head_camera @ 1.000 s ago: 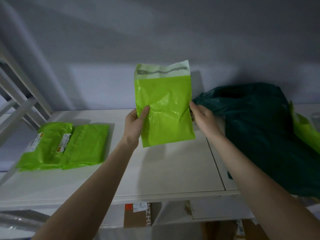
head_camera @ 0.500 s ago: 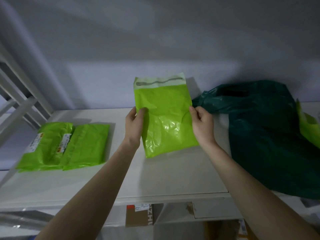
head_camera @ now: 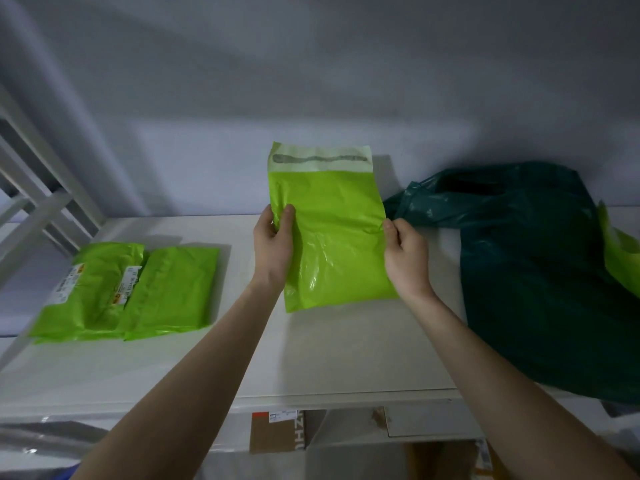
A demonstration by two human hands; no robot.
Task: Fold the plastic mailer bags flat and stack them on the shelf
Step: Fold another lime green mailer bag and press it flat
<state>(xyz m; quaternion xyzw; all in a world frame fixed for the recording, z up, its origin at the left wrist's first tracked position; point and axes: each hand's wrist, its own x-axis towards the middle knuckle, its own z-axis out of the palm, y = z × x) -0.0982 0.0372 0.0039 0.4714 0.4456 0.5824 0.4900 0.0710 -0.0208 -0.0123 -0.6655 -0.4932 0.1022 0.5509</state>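
A lime-green mailer bag (head_camera: pixel 336 244) with a pale adhesive flap on top stands nearly upright over the white shelf (head_camera: pixel 346 358). My left hand (head_camera: pixel 273 244) grips its left edge, thumb on the front. Its right edge is pinched by my right hand (head_camera: pixel 405 258). The bag's lower edge is close to the shelf surface. Folded lime-green mailers (head_camera: pixel 128 292) with shipping labels lie stacked at the shelf's left.
A large dark green plastic bag (head_camera: pixel 540 271) lies on the shelf's right side, with more lime-green plastic (head_camera: pixel 620 251) at its far edge. A grey wall rises behind the shelf and white rails (head_camera: pixel 38 188) to the left. Cardboard boxes (head_camera: pixel 277 431) sit below.
Both hands have lowered the mailer toward the shelf and tilted its top back toward the wall. The stack at left has not moved.
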